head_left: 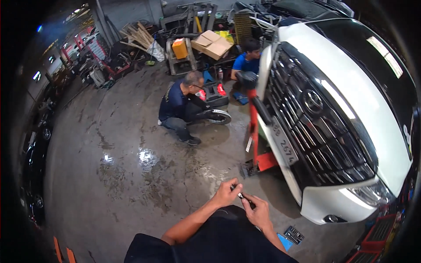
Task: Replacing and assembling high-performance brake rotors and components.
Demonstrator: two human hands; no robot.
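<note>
In front of my body, both hands meet on a small dark tool with a shiny metal part (240,196). My left hand (227,193) is closed round its left end, thumb and fingers together. The other end is gripped by my right hand (258,212), fingers curled over the dark part. Its exact kind is too small to tell. On the floor beside my right forearm lie a tray of sockets (294,235) and a blue flat piece (284,242).
A white car (324,57) with a dark grille fills the right, a red jack (266,161) at its front. Ahead, a person (177,105) squats holding a brake disc (219,116); another person (246,61) crouches near the car. Cardboard boxes (212,45) and timber (139,35) line the back wall.
</note>
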